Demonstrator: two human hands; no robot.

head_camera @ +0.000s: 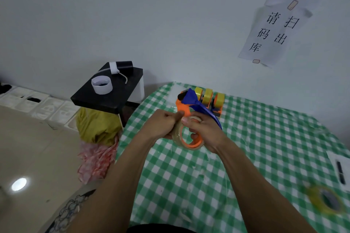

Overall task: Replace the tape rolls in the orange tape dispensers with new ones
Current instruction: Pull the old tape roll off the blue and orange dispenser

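Note:
I hold an orange tape dispenser [184, 108] with a blue guard above the green-checked table [265, 147]. A nearly clear tape roll [179, 137] sits around its orange hub. My left hand [163, 124] pinches the roll's left edge with curled fingers. My right hand [205, 131] grips the dispenser and roll from the right, its thumb on top of the roll. Behind them, near the table's far edge, stand more orange dispensers loaded with yellow tape rolls [208, 96]. A loose yellow roll [324, 201] lies blurred at the near right.
A black stool [98, 98] left of the table carries a white ring and a black-and-white cylinder. Under it sit a yellow bag [96, 128] and a pink cloth. A white sheet with a dark strip [340, 170] lies at the table's right edge. Paper signs hang on the wall.

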